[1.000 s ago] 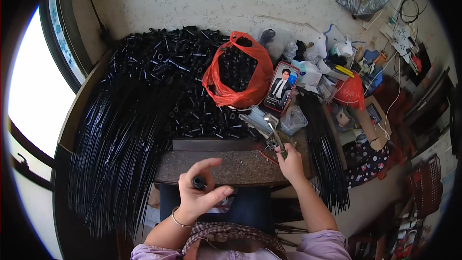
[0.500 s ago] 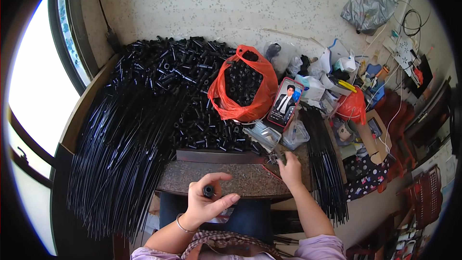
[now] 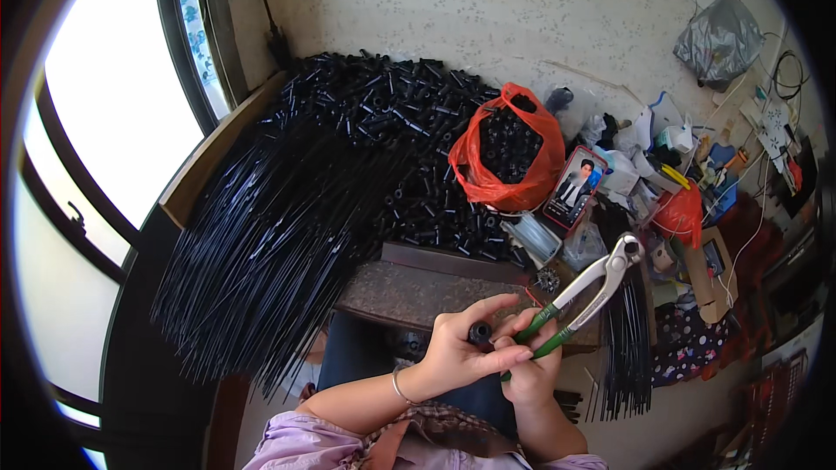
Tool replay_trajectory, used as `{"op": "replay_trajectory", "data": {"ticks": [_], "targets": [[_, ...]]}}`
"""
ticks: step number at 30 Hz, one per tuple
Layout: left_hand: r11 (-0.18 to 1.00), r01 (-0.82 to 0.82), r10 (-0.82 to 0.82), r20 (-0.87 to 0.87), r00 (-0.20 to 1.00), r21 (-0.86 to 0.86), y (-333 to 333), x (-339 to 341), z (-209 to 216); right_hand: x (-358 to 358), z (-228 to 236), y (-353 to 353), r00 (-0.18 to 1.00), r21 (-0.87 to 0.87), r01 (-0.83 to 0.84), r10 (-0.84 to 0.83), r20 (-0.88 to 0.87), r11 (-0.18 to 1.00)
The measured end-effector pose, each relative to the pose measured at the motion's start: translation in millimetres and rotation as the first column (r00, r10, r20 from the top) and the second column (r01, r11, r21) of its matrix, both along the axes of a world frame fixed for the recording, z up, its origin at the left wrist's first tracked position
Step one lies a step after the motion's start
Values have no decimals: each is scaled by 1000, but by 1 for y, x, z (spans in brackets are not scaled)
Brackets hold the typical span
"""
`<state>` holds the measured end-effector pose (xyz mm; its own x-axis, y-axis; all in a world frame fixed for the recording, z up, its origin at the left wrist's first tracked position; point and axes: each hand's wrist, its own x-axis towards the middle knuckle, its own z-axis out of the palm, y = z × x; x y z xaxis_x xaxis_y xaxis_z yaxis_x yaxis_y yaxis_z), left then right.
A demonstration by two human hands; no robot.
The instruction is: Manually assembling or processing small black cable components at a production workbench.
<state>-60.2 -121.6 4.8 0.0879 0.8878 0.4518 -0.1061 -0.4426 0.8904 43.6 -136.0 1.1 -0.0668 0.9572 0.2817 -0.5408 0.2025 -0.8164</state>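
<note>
My left hand (image 3: 451,350) is curled around a short black plastic tube (image 3: 480,332), its round end pointing up. Close beside it, my right hand (image 3: 533,376) grips a pair of pincers (image 3: 570,309) by the green handles. The pincers' silver jaws extend up and to the right, over the table's right end. The left fingertips and thumb are right by the handles; whether they touch is unclear. Beyond the hands, a small heap of metal bits (image 3: 547,280) lies on the speckled tabletop (image 3: 392,285).
Black tubes (image 3: 374,100) are piled at the back, with long black rods (image 3: 261,252) fanned out at left. An orange bag (image 3: 475,178) holds more black parts. A phone (image 3: 575,190) leans beside it. A dark metal bar (image 3: 453,263) edges the pile. More rods (image 3: 625,348) hang at right.
My right hand has left the small metal heap and come beside my left hand, now holding the pincers. The left hand still holds the black tube. The whole view has shifted.
</note>
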Motion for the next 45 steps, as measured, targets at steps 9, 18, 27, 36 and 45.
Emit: {"op": "replay_trajectory", "data": {"ticks": [9, 18, 27, 36, 45], "targets": [[991, -69, 80, -95, 992, 110, -13, -8, 3, -7, 7, -10, 996, 71, -86, 86, 9, 994], [976, -133, 161, -163, 973, 175, -15, -10, -3, -19, 1, -17, 859, 483, 248, -421, 291, 840], [980, 178, -170, -100, 980, 85, -9, -37, 13, 0, 14, 2, 971, 28, -83, 75, 229, 996], [996, 84, -84, 8, 996, 1, 5, -58, 14, 28, 16, -32, 375, -477, -385, 606, 701, 790], [997, -78, 78, -51, 996, -9, -1, -48, 8, 48, 15, -20, 453, -633, -649, 883, 122, 421]]}}
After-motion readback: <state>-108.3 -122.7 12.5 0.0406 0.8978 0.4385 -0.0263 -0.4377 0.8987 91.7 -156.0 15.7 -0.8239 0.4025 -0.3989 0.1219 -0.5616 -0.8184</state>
